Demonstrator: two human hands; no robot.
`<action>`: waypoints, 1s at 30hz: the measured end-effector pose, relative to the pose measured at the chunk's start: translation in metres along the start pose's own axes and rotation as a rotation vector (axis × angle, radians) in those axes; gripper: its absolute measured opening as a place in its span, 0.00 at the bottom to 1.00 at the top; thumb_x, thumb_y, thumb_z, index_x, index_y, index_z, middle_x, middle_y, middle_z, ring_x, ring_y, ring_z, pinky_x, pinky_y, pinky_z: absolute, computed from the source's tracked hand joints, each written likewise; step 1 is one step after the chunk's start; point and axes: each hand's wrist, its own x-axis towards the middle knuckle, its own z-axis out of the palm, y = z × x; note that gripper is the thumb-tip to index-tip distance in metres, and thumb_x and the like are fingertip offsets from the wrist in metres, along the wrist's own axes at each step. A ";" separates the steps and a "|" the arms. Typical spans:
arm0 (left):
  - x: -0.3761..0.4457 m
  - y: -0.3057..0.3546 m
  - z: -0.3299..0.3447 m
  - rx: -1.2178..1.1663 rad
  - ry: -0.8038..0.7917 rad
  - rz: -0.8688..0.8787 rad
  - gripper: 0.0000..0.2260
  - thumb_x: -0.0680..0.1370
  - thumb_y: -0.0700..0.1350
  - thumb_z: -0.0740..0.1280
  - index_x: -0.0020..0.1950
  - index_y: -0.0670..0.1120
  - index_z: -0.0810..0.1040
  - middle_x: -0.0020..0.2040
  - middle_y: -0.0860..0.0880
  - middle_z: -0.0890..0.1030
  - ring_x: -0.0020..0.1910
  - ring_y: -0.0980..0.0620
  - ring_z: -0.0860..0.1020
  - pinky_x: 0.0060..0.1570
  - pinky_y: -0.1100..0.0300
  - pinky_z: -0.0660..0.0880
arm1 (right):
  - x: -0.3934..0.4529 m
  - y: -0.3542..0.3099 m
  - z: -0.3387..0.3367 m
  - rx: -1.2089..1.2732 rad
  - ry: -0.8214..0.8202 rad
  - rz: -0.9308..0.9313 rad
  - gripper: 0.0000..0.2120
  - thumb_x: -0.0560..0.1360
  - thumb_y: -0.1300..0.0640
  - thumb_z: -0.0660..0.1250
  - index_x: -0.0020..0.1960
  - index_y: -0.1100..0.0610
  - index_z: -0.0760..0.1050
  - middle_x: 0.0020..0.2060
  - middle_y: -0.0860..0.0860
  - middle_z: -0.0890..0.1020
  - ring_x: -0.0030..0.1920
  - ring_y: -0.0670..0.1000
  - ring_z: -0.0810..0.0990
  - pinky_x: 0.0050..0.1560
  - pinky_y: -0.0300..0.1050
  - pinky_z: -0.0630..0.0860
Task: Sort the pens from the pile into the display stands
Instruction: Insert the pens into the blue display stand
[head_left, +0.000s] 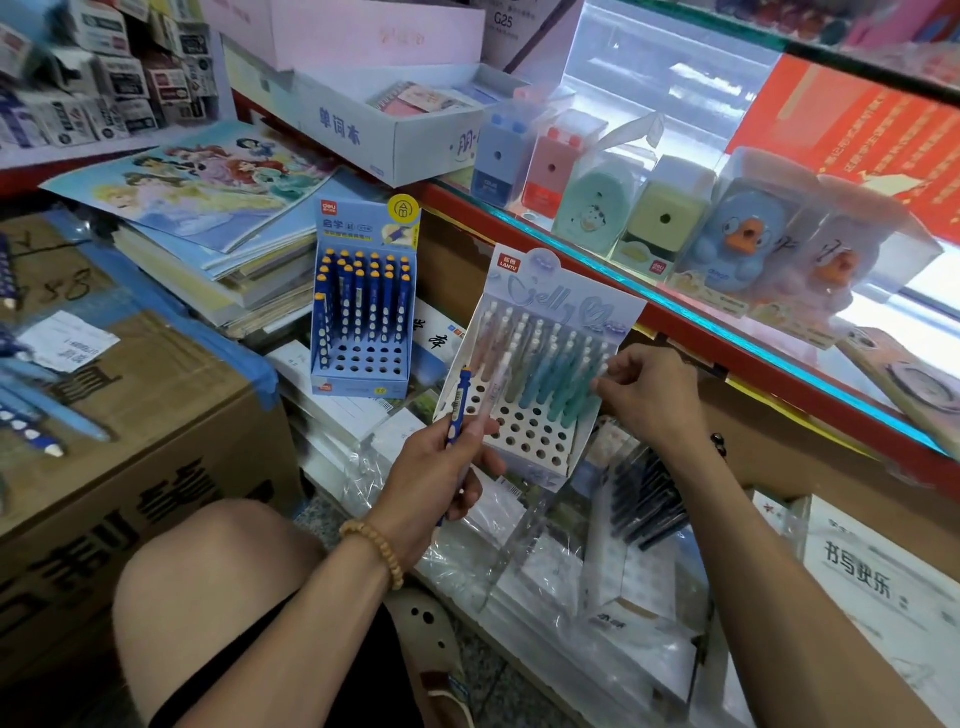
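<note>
My left hand (436, 480) grips a dark blue pen (458, 405) with a yellow cap, and a pale translucent pen (491, 384) stands up beside it in the same grip. Behind them leans a white Jelly display stand (530, 431), part filled with pink, blue and teal pens. My right hand (647, 397) pinches at the teal pens (574, 379) on the stand's right side. A blue display stand (361, 374) further left holds rows of dark blue pens with yellow caps. Loose blue pens (36, 421) lie in a pile on a cardboard box at the far left.
The cardboard box (156, 467) stands at left beside stacked books and a princess poster (208, 182). A red-edged glass counter (727, 332) at right carries pencil sharpeners in clear boxes. Plastic-wrapped packs (597, 571) lie below the Jelly stand. My bare knee (208, 571) is in the foreground.
</note>
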 end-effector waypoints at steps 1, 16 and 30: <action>0.000 0.000 -0.001 -0.001 -0.002 0.004 0.10 0.81 0.49 0.62 0.53 0.45 0.80 0.36 0.46 0.81 0.24 0.53 0.69 0.21 0.64 0.62 | 0.002 -0.001 0.001 -0.022 -0.005 -0.002 0.06 0.73 0.59 0.75 0.40 0.56 0.78 0.36 0.49 0.81 0.40 0.48 0.81 0.40 0.44 0.77; -0.023 0.030 -0.011 -0.087 -0.005 0.102 0.10 0.82 0.45 0.61 0.53 0.44 0.80 0.33 0.47 0.76 0.26 0.53 0.68 0.22 0.64 0.62 | -0.032 -0.084 -0.017 0.251 -0.143 -0.215 0.08 0.77 0.51 0.68 0.42 0.52 0.80 0.35 0.49 0.82 0.35 0.48 0.80 0.38 0.38 0.77; -0.068 0.072 -0.113 0.087 0.191 0.226 0.12 0.82 0.50 0.59 0.55 0.46 0.78 0.38 0.49 0.81 0.28 0.53 0.76 0.26 0.63 0.70 | -0.041 -0.205 0.039 0.876 -0.359 -0.196 0.06 0.74 0.63 0.73 0.48 0.62 0.77 0.32 0.57 0.83 0.30 0.51 0.80 0.32 0.41 0.77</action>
